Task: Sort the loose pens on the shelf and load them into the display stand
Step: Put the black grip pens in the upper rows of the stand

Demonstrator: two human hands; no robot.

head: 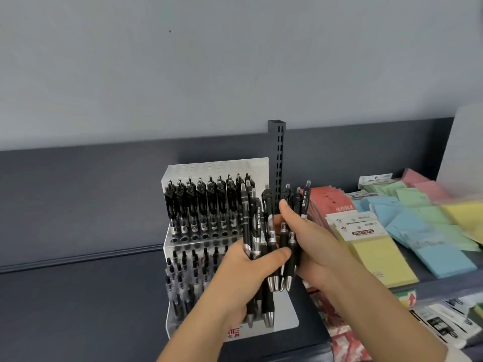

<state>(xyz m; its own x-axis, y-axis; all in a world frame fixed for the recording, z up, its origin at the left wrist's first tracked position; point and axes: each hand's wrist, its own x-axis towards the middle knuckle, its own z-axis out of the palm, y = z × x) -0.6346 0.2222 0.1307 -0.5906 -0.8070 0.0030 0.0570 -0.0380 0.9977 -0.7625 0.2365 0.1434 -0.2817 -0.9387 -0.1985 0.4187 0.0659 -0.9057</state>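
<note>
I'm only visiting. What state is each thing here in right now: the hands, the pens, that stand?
Left hand: grips a bunch of black pens, tips down.
Right hand: fingers curled round part of the same bunch.
Display stand: upright, partly loaded.
Top-row pens: standing in their holes, clips up.
Front holes of that tier: empty.
Yellow sticky note pack: in its wrapper, lying flat.

Display stand (217, 167) partly behind left grip (252, 270)
</note>
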